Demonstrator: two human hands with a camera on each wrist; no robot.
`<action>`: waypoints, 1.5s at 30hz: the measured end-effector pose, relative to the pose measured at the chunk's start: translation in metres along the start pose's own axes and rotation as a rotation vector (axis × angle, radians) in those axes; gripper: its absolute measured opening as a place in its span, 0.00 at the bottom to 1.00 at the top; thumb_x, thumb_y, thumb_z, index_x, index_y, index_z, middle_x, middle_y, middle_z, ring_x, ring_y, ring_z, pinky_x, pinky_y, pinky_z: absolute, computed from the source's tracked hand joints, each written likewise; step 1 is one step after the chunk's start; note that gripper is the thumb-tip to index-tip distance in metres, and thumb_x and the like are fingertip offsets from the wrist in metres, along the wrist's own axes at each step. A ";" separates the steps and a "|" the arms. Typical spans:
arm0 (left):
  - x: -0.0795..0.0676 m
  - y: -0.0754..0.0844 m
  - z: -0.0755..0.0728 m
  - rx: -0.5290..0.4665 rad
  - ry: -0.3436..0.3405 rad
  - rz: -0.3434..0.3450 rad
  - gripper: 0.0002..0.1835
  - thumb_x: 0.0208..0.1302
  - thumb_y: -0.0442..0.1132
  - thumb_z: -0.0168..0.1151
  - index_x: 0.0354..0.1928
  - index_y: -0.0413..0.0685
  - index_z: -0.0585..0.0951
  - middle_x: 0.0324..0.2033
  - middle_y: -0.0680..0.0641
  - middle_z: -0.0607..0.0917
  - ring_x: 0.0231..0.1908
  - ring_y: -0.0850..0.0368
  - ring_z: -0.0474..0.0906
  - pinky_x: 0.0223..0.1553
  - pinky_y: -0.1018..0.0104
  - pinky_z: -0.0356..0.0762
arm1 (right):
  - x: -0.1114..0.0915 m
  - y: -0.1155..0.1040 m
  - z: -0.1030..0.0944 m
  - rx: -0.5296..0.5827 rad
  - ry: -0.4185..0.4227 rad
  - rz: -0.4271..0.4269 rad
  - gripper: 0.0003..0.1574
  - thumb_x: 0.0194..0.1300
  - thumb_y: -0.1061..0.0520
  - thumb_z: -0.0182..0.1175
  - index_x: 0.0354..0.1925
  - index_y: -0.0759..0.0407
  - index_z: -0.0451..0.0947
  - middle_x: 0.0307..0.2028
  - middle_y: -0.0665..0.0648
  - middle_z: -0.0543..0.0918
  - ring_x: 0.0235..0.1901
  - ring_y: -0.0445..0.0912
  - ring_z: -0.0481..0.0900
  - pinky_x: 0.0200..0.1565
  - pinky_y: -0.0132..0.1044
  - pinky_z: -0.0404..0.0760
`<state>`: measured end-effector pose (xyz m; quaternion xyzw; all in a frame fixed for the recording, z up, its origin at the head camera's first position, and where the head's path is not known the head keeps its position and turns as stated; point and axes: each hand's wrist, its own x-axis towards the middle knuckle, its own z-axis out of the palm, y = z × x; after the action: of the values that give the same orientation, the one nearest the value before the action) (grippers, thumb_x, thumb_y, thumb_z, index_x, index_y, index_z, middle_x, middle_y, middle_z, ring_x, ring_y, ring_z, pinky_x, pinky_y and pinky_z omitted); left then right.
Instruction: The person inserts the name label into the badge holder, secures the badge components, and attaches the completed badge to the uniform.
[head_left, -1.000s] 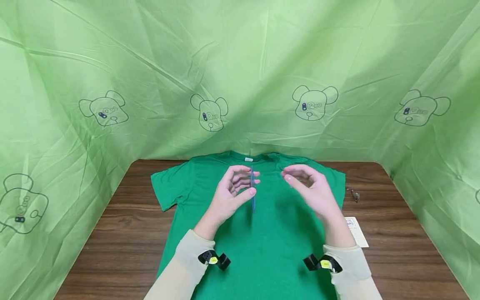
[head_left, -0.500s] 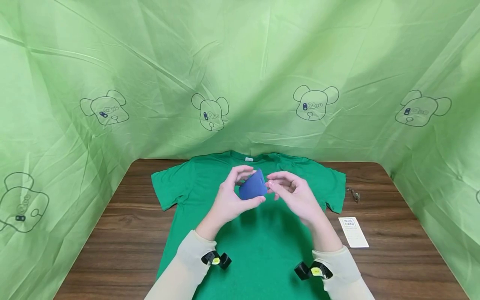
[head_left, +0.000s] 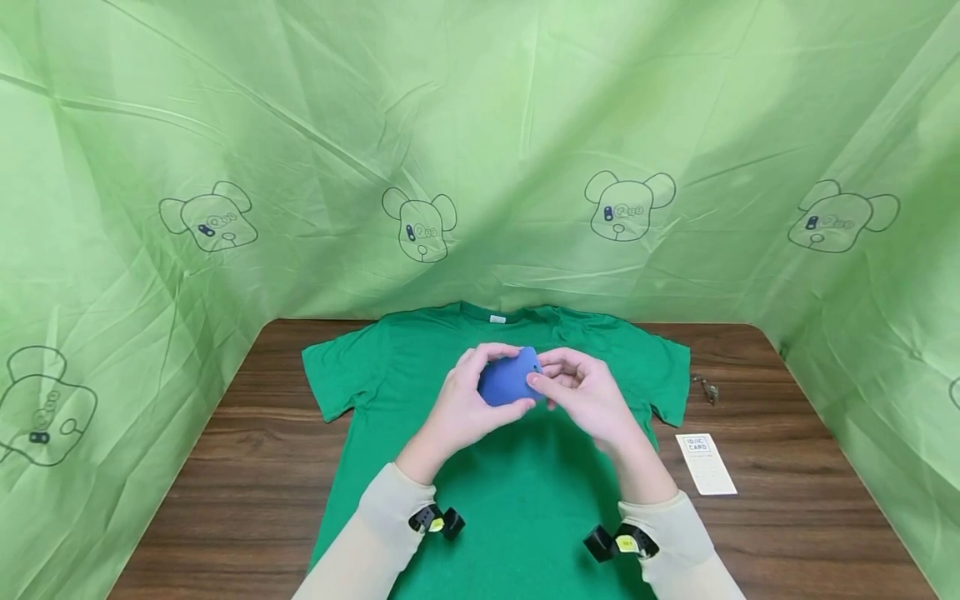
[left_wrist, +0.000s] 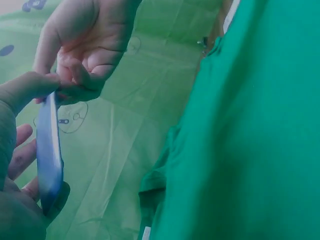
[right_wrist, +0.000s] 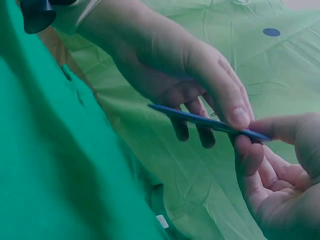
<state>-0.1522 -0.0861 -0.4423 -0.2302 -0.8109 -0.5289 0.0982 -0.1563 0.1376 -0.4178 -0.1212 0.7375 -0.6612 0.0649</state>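
Observation:
A thin, flat blue card holder (head_left: 504,382) with rounded corners and a small slot at one end is held up over the green T-shirt (head_left: 517,508). My left hand (head_left: 467,398) grips it by opposite edges, thumb below and fingers above. At the slotted end my right hand (head_left: 583,390) pinches it between thumb and fingers. Seen nearly edge-on in the left wrist view, the card holder (left_wrist: 49,150) spans from the left palm to the right fingertips. The right wrist view has its thin edge (right_wrist: 200,120) between both hands.
The T-shirt lies flat on a dark wood table (head_left: 247,467). To its right are a white paper card (head_left: 707,464) printed "ID/IC CARD" and a small metal clip with chain (head_left: 708,389). Green fabric walls (head_left: 510,150) with bear-face drawings enclose the table.
The card holder has turned from edge-on to show its blue face. My right hand has moved left to it and now pinches its slotted end.

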 end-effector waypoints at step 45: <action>0.010 -0.004 -0.028 -0.415 0.039 -0.093 0.16 0.75 0.29 0.69 0.61 0.37 0.83 0.40 0.35 0.91 0.36 0.55 0.88 0.37 0.68 0.84 | 0.002 -0.002 -0.024 -0.010 0.151 -0.069 0.18 0.70 0.62 0.77 0.54 0.68 0.85 0.38 0.54 0.87 0.34 0.45 0.85 0.36 0.36 0.87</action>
<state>-0.1654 -0.1102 -0.4300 -0.1977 -0.6922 -0.6930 0.0397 -0.1645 0.1598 -0.4127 -0.0966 0.7391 -0.6664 -0.0143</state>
